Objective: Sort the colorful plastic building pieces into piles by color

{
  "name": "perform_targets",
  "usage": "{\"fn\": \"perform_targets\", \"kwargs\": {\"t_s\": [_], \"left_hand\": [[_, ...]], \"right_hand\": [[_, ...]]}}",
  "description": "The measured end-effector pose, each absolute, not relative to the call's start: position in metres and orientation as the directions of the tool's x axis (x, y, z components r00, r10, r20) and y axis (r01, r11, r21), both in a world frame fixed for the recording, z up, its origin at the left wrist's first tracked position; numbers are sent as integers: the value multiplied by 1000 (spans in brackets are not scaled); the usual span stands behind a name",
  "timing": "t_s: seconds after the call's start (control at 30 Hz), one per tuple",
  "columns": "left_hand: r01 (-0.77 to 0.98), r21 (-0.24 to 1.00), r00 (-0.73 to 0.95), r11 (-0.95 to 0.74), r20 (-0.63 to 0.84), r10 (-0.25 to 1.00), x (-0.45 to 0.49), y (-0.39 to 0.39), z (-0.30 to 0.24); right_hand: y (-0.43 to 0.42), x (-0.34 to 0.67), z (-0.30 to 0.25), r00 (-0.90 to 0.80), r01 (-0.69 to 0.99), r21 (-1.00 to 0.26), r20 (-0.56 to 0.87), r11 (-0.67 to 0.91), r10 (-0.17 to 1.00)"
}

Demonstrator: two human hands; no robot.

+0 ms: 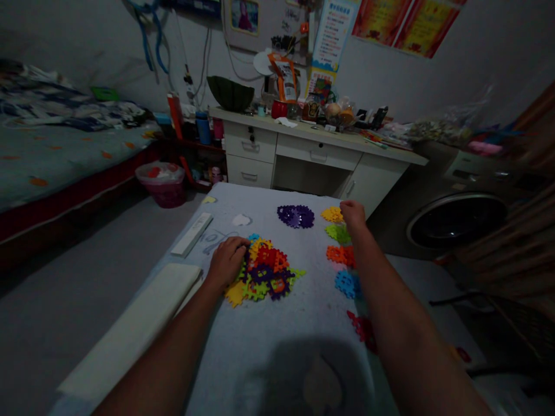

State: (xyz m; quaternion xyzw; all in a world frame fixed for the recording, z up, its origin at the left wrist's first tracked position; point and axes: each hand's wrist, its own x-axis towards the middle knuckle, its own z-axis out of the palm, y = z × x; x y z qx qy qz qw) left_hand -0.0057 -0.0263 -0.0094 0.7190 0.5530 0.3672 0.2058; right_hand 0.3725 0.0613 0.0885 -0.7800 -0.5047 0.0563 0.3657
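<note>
A heap of mixed plastic gear pieces (265, 271) in yellow, purple, red, green and orange lies on the cloth-covered table (286, 335). My left hand (229, 260) rests at the heap's left edge, fingers stretched over the pieces. At the far right, my right hand (353, 214) is closed beside the yellow gear pieces (332, 214); what is in its fingers is hidden. Below it, partly behind my forearm, run groups of green gears (337, 233), orange gears (339, 254), blue gears (346, 283) and red gears (361, 328). Purple gears (295, 216) sit together at the far middle.
A long white box (192, 234) and a folded pale board or pad (134, 329) lie along the table's left side. Beyond stands a white desk (318, 151) crowded with items. A washing machine (455, 202) is at right, a bed (65, 150) and pink bin (165, 188) at left.
</note>
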Motion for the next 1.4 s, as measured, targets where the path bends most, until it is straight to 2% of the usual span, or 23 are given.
{"fn": "perform_targets", "kwargs": {"t_s": [0.07,0.13,0.17,0.27,0.37,0.67,0.83,1.03,1.27,1.4], "left_hand": [[644,698,128,-312,303,944,-6,-26,-10],[649,692,139,-315,300,944,-6,-25,-10],[654,689,140,-312,295,945,-6,-25,-9],[675,677,134,-294,279,951,-5,-25,-8],[686,672,121,-279,273,954,-4,-25,-7],[689,673,100,-270,281,955,-2,-26,-7],[690,674,95,-265,279,956,-2,-25,-8],[701,660,97,-270,286,953,-2,-24,-10],[689,669,107,-279,286,952,-1,-26,-5],[683,676,99,-275,288,953,-1,-26,-5]], "right_hand": [[52,345,86,418,697,-706,259,-125,871],[37,312,83,228,580,-812,238,65,944],[29,295,81,104,553,-822,230,136,968],[3,251,72,-258,590,-752,169,294,951],[-15,223,62,-412,689,-613,107,387,905],[-33,200,53,-447,843,-322,30,432,894],[-37,195,60,-439,869,-246,16,430,898],[-38,198,70,-410,850,-346,37,396,911],[-33,220,89,-351,784,-467,210,409,913],[-39,257,108,-304,699,-616,204,364,930]]}}
